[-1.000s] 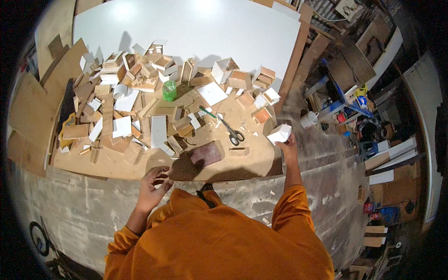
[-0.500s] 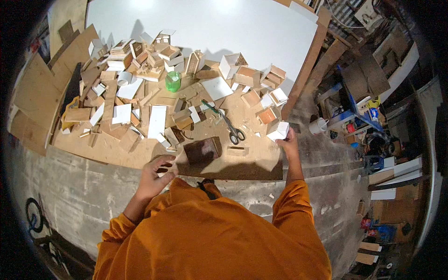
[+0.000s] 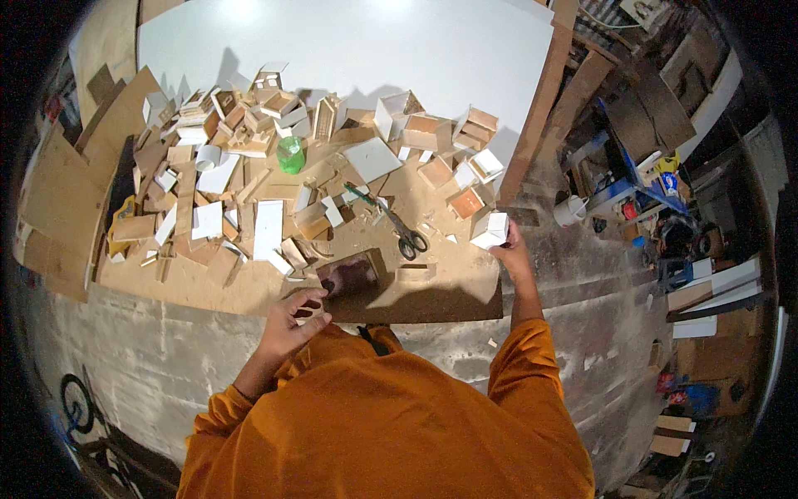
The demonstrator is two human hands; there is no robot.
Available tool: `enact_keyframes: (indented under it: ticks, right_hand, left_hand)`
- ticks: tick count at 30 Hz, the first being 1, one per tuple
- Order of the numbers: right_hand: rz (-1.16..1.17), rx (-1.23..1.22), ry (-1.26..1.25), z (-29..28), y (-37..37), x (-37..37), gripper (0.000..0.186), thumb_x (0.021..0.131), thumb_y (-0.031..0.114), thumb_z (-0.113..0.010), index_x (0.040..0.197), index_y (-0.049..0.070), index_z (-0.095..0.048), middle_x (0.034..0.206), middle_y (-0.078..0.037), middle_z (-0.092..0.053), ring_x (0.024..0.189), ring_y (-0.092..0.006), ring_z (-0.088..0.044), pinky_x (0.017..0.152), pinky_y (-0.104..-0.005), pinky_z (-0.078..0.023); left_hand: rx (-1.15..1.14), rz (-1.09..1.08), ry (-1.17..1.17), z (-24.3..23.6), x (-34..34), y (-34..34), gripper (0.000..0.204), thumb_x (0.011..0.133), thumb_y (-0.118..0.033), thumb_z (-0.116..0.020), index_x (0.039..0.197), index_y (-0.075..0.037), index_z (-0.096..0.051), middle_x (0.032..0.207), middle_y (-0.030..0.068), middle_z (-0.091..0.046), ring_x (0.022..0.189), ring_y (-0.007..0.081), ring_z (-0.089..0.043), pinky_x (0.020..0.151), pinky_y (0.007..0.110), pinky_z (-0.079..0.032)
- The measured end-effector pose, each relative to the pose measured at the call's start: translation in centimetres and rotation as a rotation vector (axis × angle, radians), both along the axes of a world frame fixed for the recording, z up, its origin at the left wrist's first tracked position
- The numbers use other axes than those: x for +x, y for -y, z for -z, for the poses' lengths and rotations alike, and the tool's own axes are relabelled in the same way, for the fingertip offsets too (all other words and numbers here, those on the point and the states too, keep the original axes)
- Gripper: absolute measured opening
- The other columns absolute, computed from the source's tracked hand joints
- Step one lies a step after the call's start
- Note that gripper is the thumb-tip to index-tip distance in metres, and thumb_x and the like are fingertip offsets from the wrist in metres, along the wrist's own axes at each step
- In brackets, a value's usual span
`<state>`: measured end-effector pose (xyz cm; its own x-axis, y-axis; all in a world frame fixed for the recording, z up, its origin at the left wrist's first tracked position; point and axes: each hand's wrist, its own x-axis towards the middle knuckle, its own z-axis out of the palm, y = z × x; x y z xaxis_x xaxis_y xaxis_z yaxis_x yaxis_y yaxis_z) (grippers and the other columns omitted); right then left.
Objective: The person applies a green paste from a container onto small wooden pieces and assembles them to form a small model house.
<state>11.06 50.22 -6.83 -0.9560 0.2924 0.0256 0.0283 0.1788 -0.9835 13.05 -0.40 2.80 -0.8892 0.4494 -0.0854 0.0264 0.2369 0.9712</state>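
Observation:
My right hand [image 3: 514, 251] is at the right edge of the worktable, with thumb and fingers closed on a small white box [image 3: 490, 230]. My left hand [image 3: 291, 326] is at the table's front edge, fingers bent and apart, and I see nothing in it. Beside its fingertips lies a dark brown block [image 3: 349, 276]. Between my hands, scissors [image 3: 411, 241] with dark handles lie near a small wooden strip [image 3: 416, 272]. Just beyond the white box stands a small open box with an orange-brown inside [image 3: 467, 202].
Wood offcuts, white panels [image 3: 268, 229] and small box-like models [image 3: 478, 129] crowd the table's left and far side. Among them stands a green container [image 3: 291, 155]. A large white board [image 3: 349, 50] lies behind. A white bucket [image 3: 570, 211] stands off to the right.
My left hand has shifted a little to the right, closer to the brown block. The right hand keeps hold of the white box at nearly the same spot. The whole view has shifted slightly.

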Motion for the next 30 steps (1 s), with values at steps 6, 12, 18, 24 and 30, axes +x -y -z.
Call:
enact_keyframes:
  ticks: [6, 12, 18, 24, 30]
  right_hand:
    - [-0.014, 0.002, -0.043, -0.3, 0.5, -0.2, 0.074, 0.064, -0.009, -0.065, 0.134, 0.003, -0.043, 0.114, -0.006, -0.061, 0.103, -0.0169, -0.06, 0.088, -0.0294, -0.047]
    - [-0.027, -0.017, -0.002, -0.6, 0.7, 0.1, 0.069, 0.066, -0.007, -0.064, 0.132, 0.003, -0.045, 0.117, -0.004, -0.059, 0.107, -0.0157, -0.057, 0.091, -0.0291, -0.043]
    - [0.003, 0.005, 0.033, -1.1, 1.1, 0.1, 0.075, 0.067, -0.007, -0.064, 0.137, 0.003, -0.04, 0.117, -0.005, -0.059, 0.105, -0.016, -0.057, 0.089, -0.0292, -0.045]
    - [0.057, -0.01, -0.098, 0.4, 0.9, 0.2, 0.082, 0.067, -0.01, -0.062, 0.142, 0.005, -0.034, 0.12, -0.007, -0.058, 0.108, -0.0182, -0.056, 0.088, -0.0314, -0.046]
    - [0.334, -0.201, -0.176, 3.1, -1.8, 3.1, 0.065, 0.074, -0.008, -0.062, 0.135, 0.007, -0.047, 0.117, -0.005, -0.058, 0.1, -0.0161, -0.056, 0.087, -0.0304, -0.046]
  left_hand:
    - [-0.004, 0.039, -0.03, 0.6, -0.7, -0.7, 0.039, 0.08, -0.016, -0.073, 0.114, -0.001, -0.061, 0.106, 0.0103, -0.063, 0.097, 0.0175, -0.059, 0.084, 0.03, -0.047]
    - [0.007, 0.065, -0.031, 0.9, -1.2, -1.4, 0.04, 0.08, -0.014, -0.072, 0.116, -0.001, -0.06, 0.108, 0.0114, -0.063, 0.099, 0.0185, -0.059, 0.088, 0.031, -0.046]
    - [-0.048, 0.131, 0.039, 0.3, -1.7, -2.1, 0.037, 0.082, -0.014, -0.07, 0.117, -0.004, -0.059, 0.119, 0.0113, -0.059, 0.112, 0.0235, -0.056, 0.097, 0.036, -0.042]
    - [-0.064, 0.156, -0.015, 0.5, -2.0, -2.5, 0.037, 0.082, -0.012, -0.07, 0.117, -0.004, -0.06, 0.115, 0.0108, -0.062, 0.11, 0.0237, -0.056, 0.096, 0.036, -0.042]
    - [-0.066, 0.149, -0.145, 1.1, -2.1, -2.3, 0.032, 0.082, -0.007, -0.069, 0.113, 0.0, -0.061, 0.106, 0.0115, -0.065, 0.094, 0.0182, -0.063, 0.082, 0.03, -0.05]
